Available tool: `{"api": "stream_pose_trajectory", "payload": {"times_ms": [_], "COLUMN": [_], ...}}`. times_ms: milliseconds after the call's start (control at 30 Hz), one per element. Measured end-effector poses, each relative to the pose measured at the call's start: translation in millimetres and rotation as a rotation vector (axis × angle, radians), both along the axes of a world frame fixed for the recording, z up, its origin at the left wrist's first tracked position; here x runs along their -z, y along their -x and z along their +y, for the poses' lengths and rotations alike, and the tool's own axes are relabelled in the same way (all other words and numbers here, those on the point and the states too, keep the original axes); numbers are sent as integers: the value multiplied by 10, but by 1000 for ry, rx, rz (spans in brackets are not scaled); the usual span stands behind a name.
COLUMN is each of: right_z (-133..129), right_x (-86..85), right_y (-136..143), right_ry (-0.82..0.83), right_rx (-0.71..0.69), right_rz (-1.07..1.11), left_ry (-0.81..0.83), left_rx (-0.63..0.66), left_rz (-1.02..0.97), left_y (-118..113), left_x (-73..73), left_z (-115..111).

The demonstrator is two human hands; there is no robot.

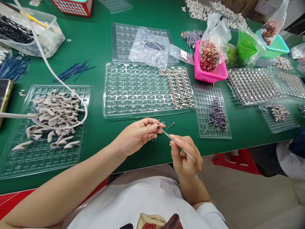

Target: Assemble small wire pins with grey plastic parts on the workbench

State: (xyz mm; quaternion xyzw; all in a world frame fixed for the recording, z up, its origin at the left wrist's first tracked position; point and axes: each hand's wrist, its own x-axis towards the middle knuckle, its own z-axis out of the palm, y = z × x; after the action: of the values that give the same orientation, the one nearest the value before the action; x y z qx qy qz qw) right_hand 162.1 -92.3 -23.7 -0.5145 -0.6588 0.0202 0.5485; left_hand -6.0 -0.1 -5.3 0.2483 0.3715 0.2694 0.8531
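A slim metal tool slants above the green worktop, its long axis running from near right to far left, tip at a small pale piece. The right hand pinches the tool between thumb and fingers, forearm rising from the near side. The left hand, arm stretched from near left, grips the piece, its fingers hiding most of the shape.

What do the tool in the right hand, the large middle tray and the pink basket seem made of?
Thin tool: probably polished metal, silvery with bright glints.
Large tray: likely clear, glossy plastic; the green table shows through.
Pink basket: apparently moulded plastic, uniformly coloured, perforated.
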Motion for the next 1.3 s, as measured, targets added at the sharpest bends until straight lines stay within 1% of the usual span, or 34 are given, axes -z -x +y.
{"api": "stream_pose_trajectory", "payload": {"times_ms": [233,333,467,567,667,833,1000,1200,1300], "right_z": [9,2,-11,-13,-4,10,1,13,23], "right_x": [16,31,41,38,38,47,55,51,48], "right_y": [-3,-8,-24,-38,-40,-31,-47,-50,-44], "right_ry": [32,49,140,177,165,103,116,41,33], "right_rx": [29,58,81,107,100,50,61,31,28], "right_rz": [75,141,267,302,312,297,228,223,221], "left_ry": [-36,-36,-38,-41,-47,-57,-55,-52,-56], "left_rx": [17,15,12,9,13,17,13,6,3], "left_rz": [-1,5,12,13,13,10,9,5,4], "left_y": [-1,-7,-14,-15,-13,-3,6,-6,-11], "left_x": [15,4,-11,-12,-7,10,22,20,24], "left_z": [-3,-6,-6,-2,2,4,1,1,1]}}
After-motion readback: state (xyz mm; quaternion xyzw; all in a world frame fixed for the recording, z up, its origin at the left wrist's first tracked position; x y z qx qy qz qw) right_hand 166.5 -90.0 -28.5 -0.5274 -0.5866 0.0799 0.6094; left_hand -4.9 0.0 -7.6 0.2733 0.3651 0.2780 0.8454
